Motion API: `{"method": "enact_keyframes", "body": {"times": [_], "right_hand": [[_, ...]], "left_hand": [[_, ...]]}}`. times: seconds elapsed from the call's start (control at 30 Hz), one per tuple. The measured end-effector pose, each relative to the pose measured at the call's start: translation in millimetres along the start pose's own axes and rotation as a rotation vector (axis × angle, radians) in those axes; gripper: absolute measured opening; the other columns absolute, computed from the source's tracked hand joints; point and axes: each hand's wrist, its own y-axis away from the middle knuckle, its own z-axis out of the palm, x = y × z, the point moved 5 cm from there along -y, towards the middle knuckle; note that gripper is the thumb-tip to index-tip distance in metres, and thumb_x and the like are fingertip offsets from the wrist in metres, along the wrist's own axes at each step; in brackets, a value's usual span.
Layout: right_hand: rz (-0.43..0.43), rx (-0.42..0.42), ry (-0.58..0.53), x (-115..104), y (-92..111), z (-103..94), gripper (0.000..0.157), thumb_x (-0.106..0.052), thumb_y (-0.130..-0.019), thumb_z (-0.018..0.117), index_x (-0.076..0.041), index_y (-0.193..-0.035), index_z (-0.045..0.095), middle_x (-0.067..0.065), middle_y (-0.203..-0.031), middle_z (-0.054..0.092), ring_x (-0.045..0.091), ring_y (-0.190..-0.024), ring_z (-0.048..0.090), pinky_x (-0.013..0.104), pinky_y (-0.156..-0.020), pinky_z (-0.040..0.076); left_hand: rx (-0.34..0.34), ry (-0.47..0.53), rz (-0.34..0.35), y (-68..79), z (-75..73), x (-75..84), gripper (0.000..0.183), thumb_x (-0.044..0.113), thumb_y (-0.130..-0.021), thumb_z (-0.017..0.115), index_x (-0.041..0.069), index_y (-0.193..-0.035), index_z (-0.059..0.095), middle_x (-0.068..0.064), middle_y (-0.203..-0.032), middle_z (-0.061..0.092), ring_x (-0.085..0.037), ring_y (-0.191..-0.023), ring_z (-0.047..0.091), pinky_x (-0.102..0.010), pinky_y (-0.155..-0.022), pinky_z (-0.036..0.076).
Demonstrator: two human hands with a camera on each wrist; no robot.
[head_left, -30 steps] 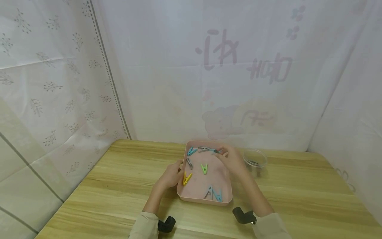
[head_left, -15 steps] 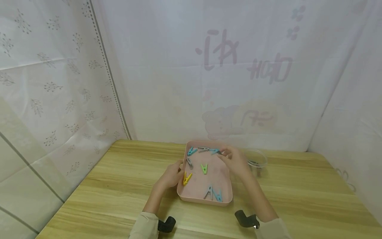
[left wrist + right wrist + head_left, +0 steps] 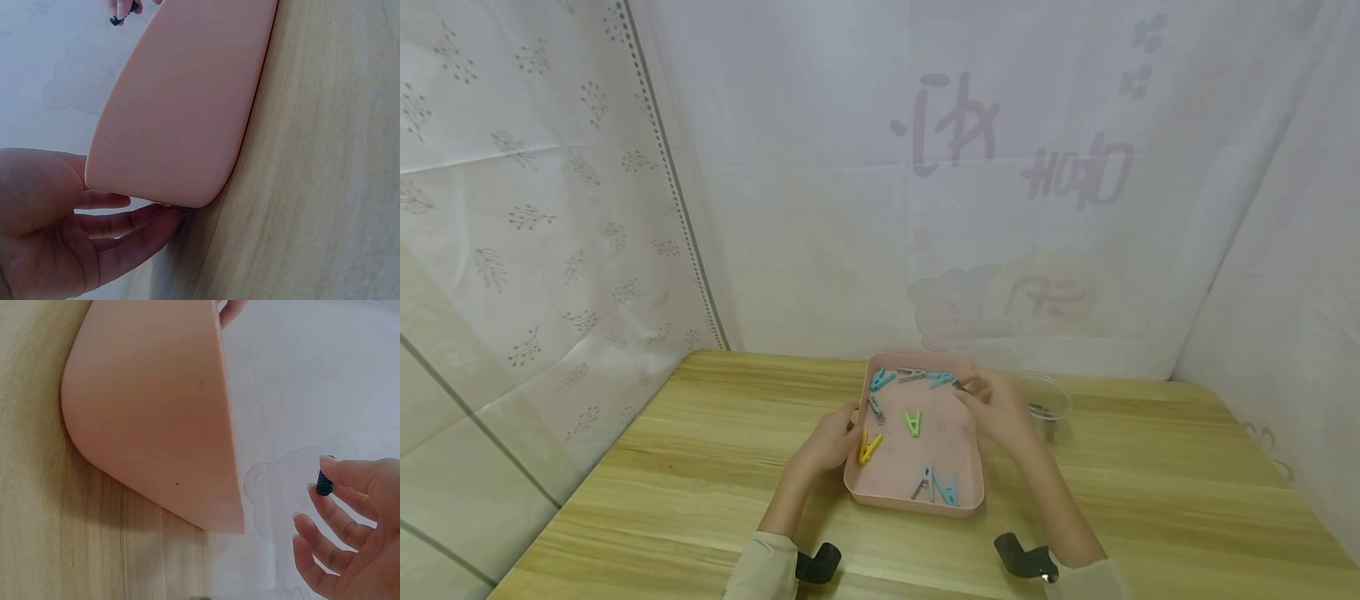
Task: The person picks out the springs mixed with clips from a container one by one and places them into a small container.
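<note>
A pink tray point(image 3: 887, 477) lies on the table with several clothespins in it: green point(image 3: 913, 423), yellow point(image 3: 870, 448), blue and grey ones. My left hand point(image 3: 831, 439) grips its left side; in the left wrist view the fingers point(image 3: 134, 253) curl round the tray's edge. Over the tray's far right corner, my right hand point(image 3: 1002, 410) pinches a small dark screw point(image 3: 325, 481) between thumb and index finger, its other fingers loosely bent. A blue clothespin point(image 3: 941, 381) lies just left of those fingertips.
Right of the tray stands a clear round container point(image 3: 1047, 393) with dark small items in it, partly behind my right hand. The wooden table point(image 3: 1165, 475) meets a pale printed curtain point(image 3: 820, 250) at the back.
My right hand has moved slightly right with the screw, from over the blue clothespin toward the tray's right rim. It now overlaps more of the clear container. My left hand has stayed put.
</note>
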Motion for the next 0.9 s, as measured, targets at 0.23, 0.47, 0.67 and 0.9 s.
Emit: {"method": "enact_keyframes", "body": {"times": [0.23, 0.47, 0.67, 0.9], "right_hand": [[0.04, 0.018, 0.0, 2.6, 6.5, -2.1, 0.027, -0.018, -0.104, 0.068, -0.004, -0.126, 0.071, 0.022, -0.12, 0.07, 0.036, -0.105, 0.067, 0.046, -0.082, 0.059], [0.029, 0.029, 0.017, 3.5, 11.1, -5.0, 0.028, -0.02, -0.104, 0.068, -0.005, -0.128, 0.071, 0.021, -0.121, 0.071, 0.038, -0.109, 0.068, 0.051, -0.086, 0.058], [0.026, 0.036, 0.007, 5.8, 12.8, -7.5, 0.028, -0.018, -0.105, 0.066, -0.002, -0.128, 0.069, 0.021, -0.121, 0.071, 0.037, -0.107, 0.068, 0.047, -0.083, 0.059], [0.009, 0.049, 0.011, 6.0, 14.3, -11.3, 0.03, -0.018, -0.104, 0.068, 0.0, -0.129, 0.069, 0.022, -0.119, 0.071, 0.037, -0.105, 0.068, 0.049, -0.084, 0.059]], "left_hand": [[-0.002, 0.011, 0.001, 0.7, 0.3, 0.2, 0.052, 0.005, -0.105, 0.05, -0.011, -0.153, 0.042, -0.026, -0.11, 0.071, -0.022, -0.081, 0.064, -0.033, -0.066, 0.052], [-0.002, 0.005, -0.001, 2.2, -0.8, 1.0, 0.052, 0.005, -0.105, 0.05, -0.012, -0.153, 0.042, -0.026, -0.111, 0.071, -0.023, -0.08, 0.064, -0.034, -0.066, 0.053], [-0.002, 0.0, -0.003, 2.1, -1.2, 1.4, 0.051, 0.006, -0.105, 0.05, -0.011, -0.153, 0.042, -0.025, -0.109, 0.071, -0.022, -0.081, 0.064, -0.034, -0.067, 0.053], [0.001, 0.001, -0.007, 2.5, -1.0, 1.0, 0.049, 0.006, -0.107, 0.051, -0.011, -0.152, 0.043, -0.024, -0.109, 0.071, -0.024, -0.084, 0.066, -0.038, -0.072, 0.056]]}}
